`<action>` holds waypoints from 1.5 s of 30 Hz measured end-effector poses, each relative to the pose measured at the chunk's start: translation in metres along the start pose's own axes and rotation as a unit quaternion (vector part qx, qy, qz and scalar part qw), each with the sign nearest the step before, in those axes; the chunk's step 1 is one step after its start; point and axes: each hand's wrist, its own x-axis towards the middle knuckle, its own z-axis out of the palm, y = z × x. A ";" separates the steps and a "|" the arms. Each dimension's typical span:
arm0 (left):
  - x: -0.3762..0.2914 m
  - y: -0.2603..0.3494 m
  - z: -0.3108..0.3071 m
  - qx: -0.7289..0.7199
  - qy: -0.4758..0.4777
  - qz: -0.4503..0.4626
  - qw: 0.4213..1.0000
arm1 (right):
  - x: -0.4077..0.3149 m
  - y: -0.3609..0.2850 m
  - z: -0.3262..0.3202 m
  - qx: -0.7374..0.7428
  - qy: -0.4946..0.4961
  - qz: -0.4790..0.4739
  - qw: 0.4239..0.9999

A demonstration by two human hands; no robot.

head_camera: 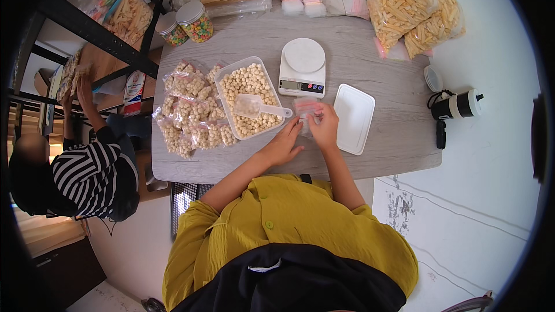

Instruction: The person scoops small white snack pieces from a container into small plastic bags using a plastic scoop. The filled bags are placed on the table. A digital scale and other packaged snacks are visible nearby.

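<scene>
Several small clear zip bags with pink seal strips lie on the table just below the scale. My right hand is at their right side, its fingers closed on the seal end of a bag. My left hand rests palm down at the left, fingertips at the bag's edge and thumb apart. To the left stands a clear plastic tub of pale puffed snack balls. A clear plastic scoop lies on the snack, its handle over the rim near my left fingers.
Filled snack bags pile left of the tub. A white kitchen scale stands behind; a white lid lies right. Candy jars, stick-snack bags and a tumbler line the edges. Another person sits by the shelf.
</scene>
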 end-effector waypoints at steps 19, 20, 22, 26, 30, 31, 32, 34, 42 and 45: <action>0.000 -0.004 -0.003 0.006 -0.018 0.009 1.000 | -0.005 0.009 0.010 0.012 0.009 0.003 1.000; 0.000 -0.004 -0.003 0.005 -0.016 0.011 1.000 | -0.005 0.009 0.007 -0.001 -0.013 -0.012 1.000; -0.001 -0.005 -0.002 0.003 -0.013 0.014 1.000 | -0.001 0.001 0.000 -0.046 -0.044 -0.070 0.996; -0.002 -0.006 0.001 -0.003 -0.012 0.013 1.000 | 0.008 -0.009 -0.013 -0.110 -0.077 -0.166 0.977; -0.002 -0.003 0.003 0.001 -0.004 0.016 1.000 | 0.007 -0.001 -0.014 -0.057 -0.098 -0.108 0.988; -0.003 -0.003 0.002 0.003 -0.003 0.014 1.000 | 0.008 -0.001 -0.014 -0.052 -0.102 -0.089 0.989; -0.002 -0.004 0.000 0.003 -0.006 0.013 1.000 | 0.010 -0.001 -0.014 -0.047 -0.106 -0.071 0.991; -0.003 -0.002 -0.003 0.001 -0.014 0.008 1.000 | 0.012 -0.010 -0.017 -0.054 -0.122 -0.032 0.991; -0.002 -0.004 -0.004 0.001 -0.028 0.008 1.000 | 0.022 0.000 -0.018 0.124 -0.008 0.029 0.992; -0.002 0.003 -0.006 -0.007 -0.005 0.035 0.999 | 0.028 -0.012 -0.027 0.187 0.003 0.013 0.982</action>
